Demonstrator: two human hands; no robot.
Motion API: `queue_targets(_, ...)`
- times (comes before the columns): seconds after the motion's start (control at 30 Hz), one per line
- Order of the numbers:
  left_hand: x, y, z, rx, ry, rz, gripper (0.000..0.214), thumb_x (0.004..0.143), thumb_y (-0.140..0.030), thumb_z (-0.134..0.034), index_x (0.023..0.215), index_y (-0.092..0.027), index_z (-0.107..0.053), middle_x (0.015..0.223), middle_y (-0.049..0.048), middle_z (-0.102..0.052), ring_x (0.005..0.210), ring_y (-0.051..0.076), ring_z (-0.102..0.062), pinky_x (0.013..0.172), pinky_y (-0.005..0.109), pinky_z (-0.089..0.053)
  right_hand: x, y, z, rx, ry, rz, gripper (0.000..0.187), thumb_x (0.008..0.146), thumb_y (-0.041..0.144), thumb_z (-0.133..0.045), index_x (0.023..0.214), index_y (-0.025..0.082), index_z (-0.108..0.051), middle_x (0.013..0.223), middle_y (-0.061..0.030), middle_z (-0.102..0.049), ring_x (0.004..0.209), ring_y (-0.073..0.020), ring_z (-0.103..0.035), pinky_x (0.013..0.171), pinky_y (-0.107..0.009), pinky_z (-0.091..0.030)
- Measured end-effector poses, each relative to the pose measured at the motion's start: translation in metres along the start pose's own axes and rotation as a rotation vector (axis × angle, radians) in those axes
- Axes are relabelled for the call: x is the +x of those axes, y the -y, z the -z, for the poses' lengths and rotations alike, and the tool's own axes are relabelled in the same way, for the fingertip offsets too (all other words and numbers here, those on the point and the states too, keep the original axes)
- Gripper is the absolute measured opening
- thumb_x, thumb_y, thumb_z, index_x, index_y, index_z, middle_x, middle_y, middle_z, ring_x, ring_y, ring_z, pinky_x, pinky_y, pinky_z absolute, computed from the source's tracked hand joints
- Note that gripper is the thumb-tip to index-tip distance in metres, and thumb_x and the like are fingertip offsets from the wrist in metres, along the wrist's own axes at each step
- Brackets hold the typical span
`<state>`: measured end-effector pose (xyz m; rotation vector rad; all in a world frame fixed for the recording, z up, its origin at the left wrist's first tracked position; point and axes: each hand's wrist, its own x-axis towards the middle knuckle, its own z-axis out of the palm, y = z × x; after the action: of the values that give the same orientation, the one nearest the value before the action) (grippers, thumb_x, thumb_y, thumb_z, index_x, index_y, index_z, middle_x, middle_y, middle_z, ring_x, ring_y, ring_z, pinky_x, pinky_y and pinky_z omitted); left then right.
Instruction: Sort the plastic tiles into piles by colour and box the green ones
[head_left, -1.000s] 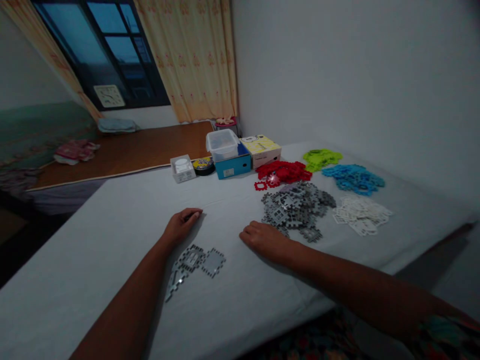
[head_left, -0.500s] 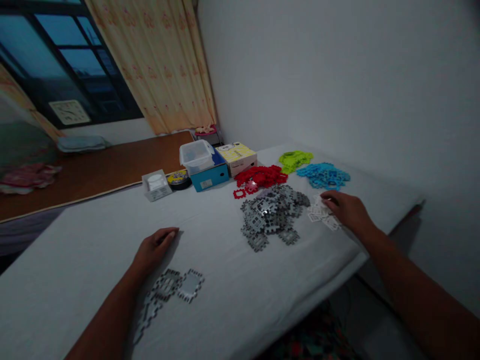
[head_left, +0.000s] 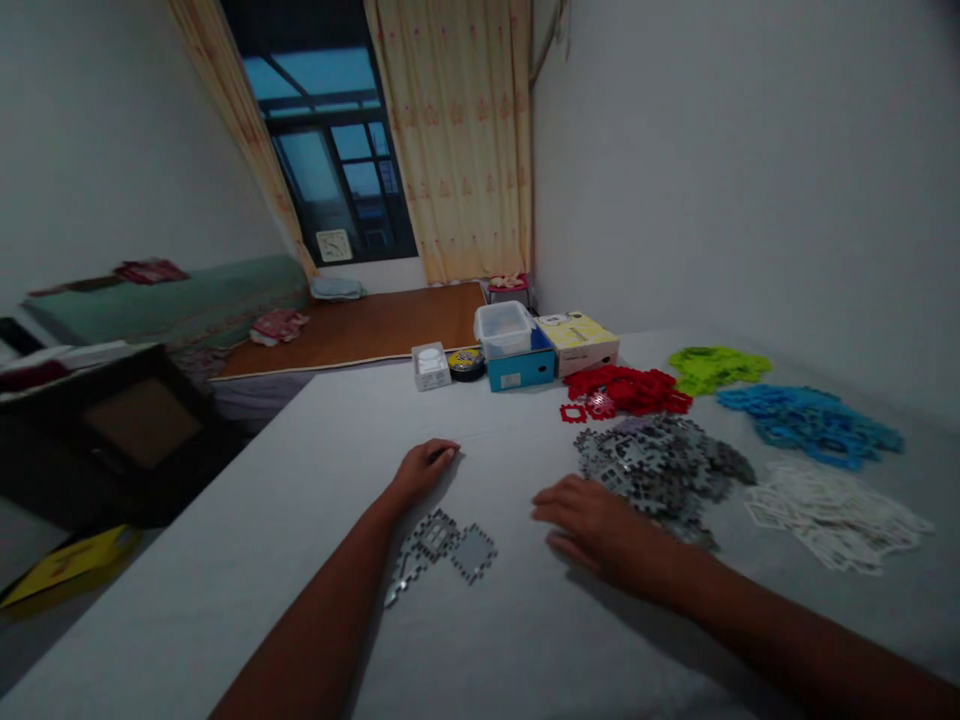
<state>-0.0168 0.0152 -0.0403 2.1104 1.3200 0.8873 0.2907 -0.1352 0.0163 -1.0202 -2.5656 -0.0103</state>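
Observation:
My left hand (head_left: 421,474) rests on the white-covered table, fingers curled together; whatever may be inside them is hidden. Beside that forearm lie several flat grey interlocking pieces with notched edges (head_left: 437,535), one of them an open square frame (head_left: 474,553). My right hand (head_left: 600,525) is over the table with fingers stretched out and slightly apart, and I see nothing in it. It is in front of a heap of grey notched pieces (head_left: 660,460), partly covering the near side. Farther right is a pile of white pieces (head_left: 836,510).
Behind the grey heap lie piles of red (head_left: 630,388), lime green (head_left: 716,368) and blue pieces (head_left: 814,420). At the far edge stand a small white box (head_left: 431,370), a round black tin (head_left: 466,366), a clear plastic tub (head_left: 504,328) on a blue box (head_left: 521,370), and a yellow box (head_left: 577,342).
My right hand has left the white pieces and moved left to the near side of the grey heap, its fingers now spread. The view has turned left. My left hand keeps its curled pose.

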Motion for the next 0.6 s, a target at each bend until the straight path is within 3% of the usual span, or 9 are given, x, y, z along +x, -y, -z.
queue_targets(0.07,0.0,0.0,0.0,-0.01,0.004,-0.004,0.038,0.081,-0.046,-0.053,0.096,-0.017,-0.073,0.098,0.0086,-0.074,0.094,0.024,-0.066,0.087,0.037,-0.05,0.034,0.029,-0.021,0.025,0.123,0.138,0.025,0.089,0.025,-0.054,0.112,0.02,-0.062,0.122,-0.0077,-0.063,0.108,-0.0224,-0.056,0.09,-0.037,-0.047)
queue_targets(0.13,-0.001,0.0,0.0,-0.03,0.01,-0.007,0.037,0.081,-0.044,-0.052,0.096,-0.016,-0.073,0.098,0.0094,-0.074,0.093,0.024,-0.067,0.087,0.037,-0.05,0.057,0.046,-0.041,0.018,0.163,0.229,0.029,0.088,0.033,-0.057,0.115,0.021,-0.059,0.128,-0.0073,-0.059,0.111,-0.0251,-0.054,0.087,-0.04,-0.048)
queue_targets(0.23,0.0,0.002,-0.001,-0.069,0.02,-0.013,0.037,0.082,-0.043,-0.053,0.096,-0.014,-0.073,0.098,0.0101,-0.074,0.093,0.024,-0.067,0.087,0.036,-0.05,0.077,0.053,-0.066,0.009,0.16,0.297,0.044,0.087,0.048,-0.056,0.123,0.024,-0.053,0.137,-0.0078,-0.052,0.119,-0.0298,-0.049,0.086,-0.044,-0.049)
queue_targets(0.33,0.0,0.006,-0.003,-0.091,0.023,-0.02,0.037,0.082,-0.042,-0.053,0.097,-0.014,-0.072,0.098,0.0101,-0.074,0.093,0.023,-0.067,0.087,0.035,-0.05,0.079,0.049,-0.08,0.034,0.169,0.285,0.046,0.09,0.05,-0.049,0.13,0.028,-0.047,0.141,-0.0056,-0.049,0.123,-0.0303,-0.045,0.087,-0.045,-0.047)
queue_targets(0.43,0.001,0.01,-0.006,-0.095,0.01,-0.016,0.036,0.083,-0.042,-0.053,0.098,-0.015,-0.072,0.097,0.0092,-0.074,0.092,0.023,-0.067,0.086,0.035,-0.05,0.071,0.037,-0.079,0.061,0.21,0.212,0.04,0.09,0.04,-0.051,0.129,0.03,-0.05,0.14,-0.0044,-0.05,0.121,-0.0295,-0.047,0.089,-0.045,-0.046)
queue_targets(0.53,0.002,0.013,-0.008,-0.099,0.006,-0.013,0.037,0.082,-0.043,-0.053,0.098,-0.016,-0.072,0.096,0.0081,-0.074,0.091,0.023,-0.067,0.086,0.035,-0.05,0.062,0.017,-0.066,0.171,0.242,0.123,0.041,0.089,0.031,-0.052,0.131,0.027,-0.051,0.137,-0.0066,-0.053,0.12,-0.0273,-0.048,0.094,-0.043,-0.044)
queue_targets(0.6,0.002,0.013,-0.008,-0.101,0.014,-0.016,0.039,0.082,-0.045,-0.054,0.099,-0.016,-0.072,0.097,0.0076,-0.074,0.091,0.023,-0.066,0.085,0.035,-0.05,0.058,0.002,-0.054,0.298,0.199,0.037,0.042,0.092,0.029,-0.047,0.134,0.024,-0.049,0.134,-0.0084,-0.055,0.12,-0.0237,-0.049,0.098,-0.04,-0.042)
